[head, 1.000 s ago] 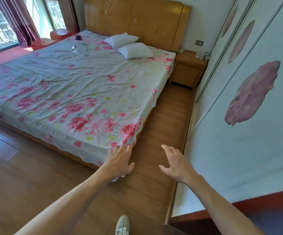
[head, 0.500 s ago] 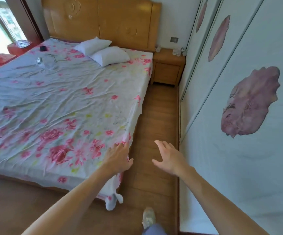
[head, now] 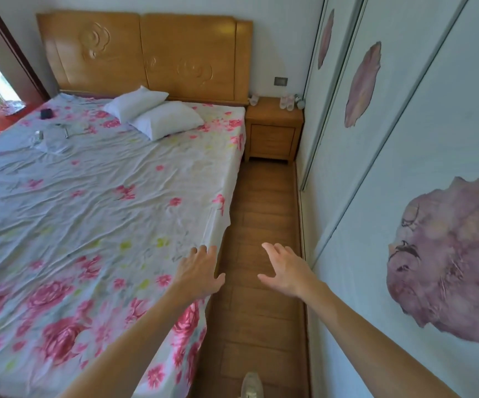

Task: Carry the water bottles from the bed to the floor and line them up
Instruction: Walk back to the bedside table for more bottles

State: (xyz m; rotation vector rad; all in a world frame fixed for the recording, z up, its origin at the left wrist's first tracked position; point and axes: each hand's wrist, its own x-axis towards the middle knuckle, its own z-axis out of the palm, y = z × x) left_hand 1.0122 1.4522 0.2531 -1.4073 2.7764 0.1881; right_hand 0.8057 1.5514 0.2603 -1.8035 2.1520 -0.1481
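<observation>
— Entry 1: bed [head: 89, 225]?
— Wooden frame with a carved headboard [head: 146, 56]; creased white sheet [head: 152, 173] printed with pink flowers. It fills the left of the view.
— Entry 2: water bottles [head: 38, 137]?
— 1 small clear item, likely a bottle, lying on the sheet at the bed's far left, toward the headboard end. Too small to confirm; count unclear.
— Entry 3: floor [head: 261, 214]?
— Brown wood planks, a narrow strip running along the bed's right edge.

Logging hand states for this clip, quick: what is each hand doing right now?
Left hand: open, fingers spread, holding nothing, at the edge of the bed.
Right hand: open, holding nothing, over the floor.
</observation>
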